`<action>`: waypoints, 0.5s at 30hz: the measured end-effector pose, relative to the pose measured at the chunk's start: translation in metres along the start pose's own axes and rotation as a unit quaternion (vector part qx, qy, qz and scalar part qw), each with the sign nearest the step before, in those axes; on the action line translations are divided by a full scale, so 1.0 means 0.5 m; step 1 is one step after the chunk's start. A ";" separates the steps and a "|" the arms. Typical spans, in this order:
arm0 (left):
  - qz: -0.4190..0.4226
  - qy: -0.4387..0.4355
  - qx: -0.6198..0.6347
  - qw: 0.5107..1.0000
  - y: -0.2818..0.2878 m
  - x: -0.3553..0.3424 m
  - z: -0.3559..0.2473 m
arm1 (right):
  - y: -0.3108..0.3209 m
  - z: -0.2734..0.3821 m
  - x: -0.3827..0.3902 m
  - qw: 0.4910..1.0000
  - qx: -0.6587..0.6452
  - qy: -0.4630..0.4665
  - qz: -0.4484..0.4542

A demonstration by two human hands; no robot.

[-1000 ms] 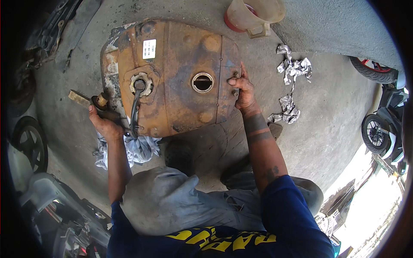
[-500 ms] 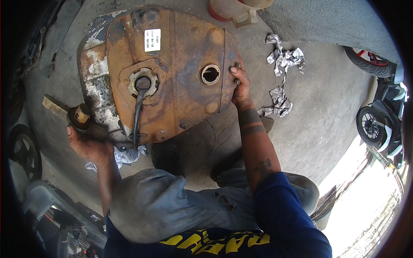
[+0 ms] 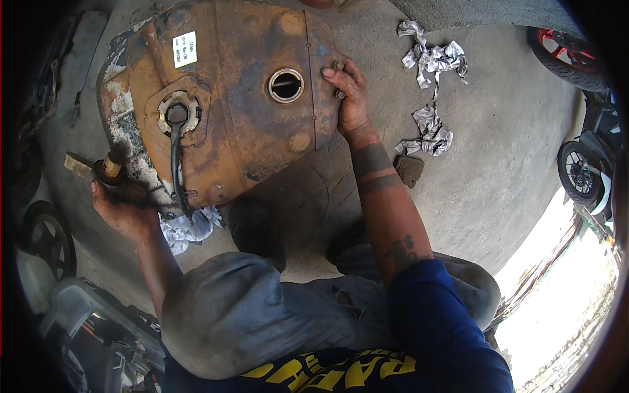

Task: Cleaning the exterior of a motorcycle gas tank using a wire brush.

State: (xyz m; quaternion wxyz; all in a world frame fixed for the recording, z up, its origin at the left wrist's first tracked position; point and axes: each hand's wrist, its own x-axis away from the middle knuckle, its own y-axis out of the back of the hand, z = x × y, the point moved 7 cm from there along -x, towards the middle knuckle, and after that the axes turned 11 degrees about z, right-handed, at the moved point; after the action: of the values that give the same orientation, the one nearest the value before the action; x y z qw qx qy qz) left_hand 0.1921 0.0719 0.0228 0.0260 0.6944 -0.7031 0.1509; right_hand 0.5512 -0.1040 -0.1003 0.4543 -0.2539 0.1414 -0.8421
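A rusty metal fuel tank (image 3: pixel 229 124) lies tilted before me, bearing a white label, a round open filler hole (image 3: pixel 286 86) and a ring fitting (image 3: pixel 178 114) with a black hose (image 3: pixel 175 164) hanging from it. My right hand (image 3: pixel 350 92) is closed around the tank's right edge, two small bolt-like studs showing by its fingers. At the lower left corner is my left hand (image 3: pixel 128 216), thumb pointing up and the other fingers dark and smeared by motion. Just above that thumb stands a rusty cylindrical piece (image 3: pixel 111 165) with a dark round base.
Crumpled silvery sheets (image 3: pixel 432 62) lie on the concrete floor to the right, beside a small brown block (image 3: pixel 409 170). A crumpled white cloth (image 3: pixel 187 229) sits below the tank. Motorcycle wheels (image 3: pixel 576 170) stand at far right; a dark wheel (image 3: pixel 49 239) and grey plastic parts are at left.
The tank has shifted left and turned slightly, my right hand moving along with it. My left hand stays near the same corner. The whole view has also moved a little.
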 end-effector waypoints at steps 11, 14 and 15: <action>0.003 -0.035 0.053 0.998 0.085 -0.040 -0.046 | -0.059 0.104 0.055 0.999 -0.022 0.042 -0.014; 0.052 -0.145 0.070 0.986 0.087 -0.028 -0.237 | -0.135 0.142 0.074 0.994 -0.036 0.102 -0.027; -0.002 -0.215 0.070 0.974 0.047 0.014 -0.324 | -0.177 0.163 0.083 0.989 -0.073 0.130 -0.022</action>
State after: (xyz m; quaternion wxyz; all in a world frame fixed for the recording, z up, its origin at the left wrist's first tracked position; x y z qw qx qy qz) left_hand 0.1406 0.1049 0.1747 -0.1741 0.7118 -0.6789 0.0470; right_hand 0.5162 -0.0909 0.0211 0.3939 -0.1776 0.2546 -0.8651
